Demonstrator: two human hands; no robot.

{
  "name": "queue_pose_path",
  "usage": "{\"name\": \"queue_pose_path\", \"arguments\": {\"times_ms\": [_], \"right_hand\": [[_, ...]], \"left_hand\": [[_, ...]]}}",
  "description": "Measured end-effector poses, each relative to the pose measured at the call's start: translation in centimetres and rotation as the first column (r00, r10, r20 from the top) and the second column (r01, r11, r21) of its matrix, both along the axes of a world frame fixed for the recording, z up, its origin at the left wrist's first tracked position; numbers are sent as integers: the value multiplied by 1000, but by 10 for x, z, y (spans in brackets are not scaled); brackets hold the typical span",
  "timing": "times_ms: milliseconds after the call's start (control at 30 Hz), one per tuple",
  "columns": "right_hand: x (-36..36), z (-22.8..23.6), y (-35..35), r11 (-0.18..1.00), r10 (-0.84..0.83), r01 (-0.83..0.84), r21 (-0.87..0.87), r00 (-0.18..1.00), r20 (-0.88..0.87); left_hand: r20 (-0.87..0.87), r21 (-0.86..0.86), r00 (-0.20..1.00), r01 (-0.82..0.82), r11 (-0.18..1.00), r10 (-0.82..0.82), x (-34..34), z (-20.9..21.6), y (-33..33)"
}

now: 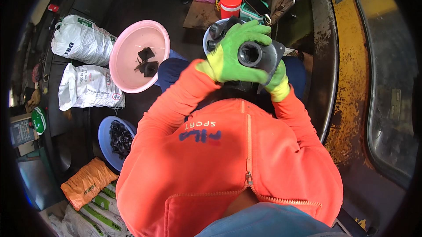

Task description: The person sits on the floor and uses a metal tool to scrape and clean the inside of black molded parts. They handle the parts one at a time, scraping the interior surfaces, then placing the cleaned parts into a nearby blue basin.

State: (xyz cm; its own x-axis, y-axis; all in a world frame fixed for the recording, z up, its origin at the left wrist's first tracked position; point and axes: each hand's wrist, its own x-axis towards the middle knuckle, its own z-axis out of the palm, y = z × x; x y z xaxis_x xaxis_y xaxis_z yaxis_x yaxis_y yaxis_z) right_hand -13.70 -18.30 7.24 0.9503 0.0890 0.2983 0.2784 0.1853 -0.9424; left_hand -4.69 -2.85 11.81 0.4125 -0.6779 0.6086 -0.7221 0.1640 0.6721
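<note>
Both my hands wear green-and-yellow gloves and grip one dark grey plastic pipe fitting (259, 55) held up in front of my chest. My left hand (235, 52) wraps over its top and left side, fingers curled across it. My right hand (278, 81) supports it from below and the right, mostly hidden behind the fitting. The fitting's round open socket faces the camera. My orange zip jacket fills the lower middle of the view.
A pink basin (132, 57) with a few black fittings sits at left. A blue basin (107, 138) full of black fittings lies lower left. White and orange sacks (85, 85) line the left. A red-lidded container (230, 4) stands behind. A rusty yellow machine (351, 83) rises at right.
</note>
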Motion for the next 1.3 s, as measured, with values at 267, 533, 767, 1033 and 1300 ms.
{"name": "queue_pose_path", "arguments": {"times_ms": [267,533,767,1033,1300], "right_hand": [[-7,-12,30,453,272,-196,870,959,75],[-16,31,-8,840,109,-5,-542,981,159],[-26,14,-4,939,295,-330,-94,916,-271],[-3,-7,-2,771,209,186,609,829,-518],[11,19,-2,803,162,130,582,891,-423]], "left_hand": [[-60,-236,983,-180,955,171,-26,-15,-13],[-15,-144,977,209,967,-213,-12,10,0],[-279,-127,712,638,759,-645,-11,3,-2],[-207,-32,973,95,995,-100,19,1,21],[-751,-635,374,-179,752,-545,-4,-37,13]]}}
